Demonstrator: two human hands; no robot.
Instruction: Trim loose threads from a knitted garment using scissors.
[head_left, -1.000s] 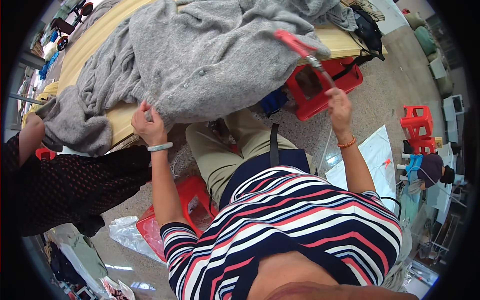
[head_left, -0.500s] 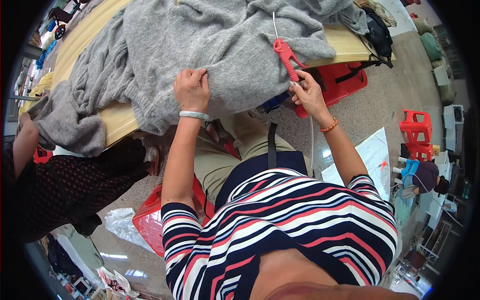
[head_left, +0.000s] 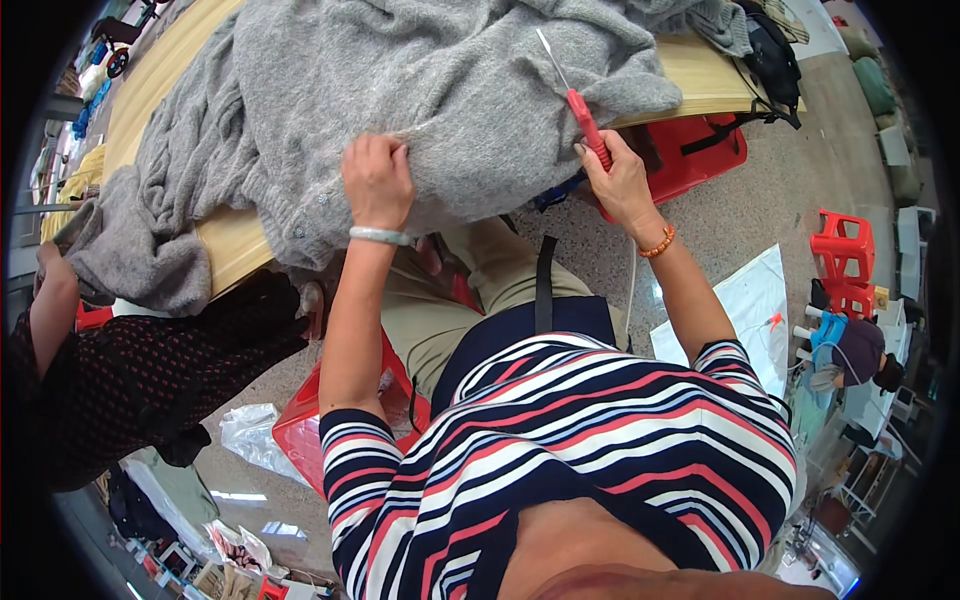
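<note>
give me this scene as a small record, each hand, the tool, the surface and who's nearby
left hand: on the fuzzy grey knitted garment; whether it pinches the cloth is unclear
right hand: grips the red plastic air gun with a thin metal nozzle
tool direction: nozzle points away from the wearer, over the garment
surface: pale yellow wooden table, under the garment
nearby: person in dark patterned clothing, at left
</note>
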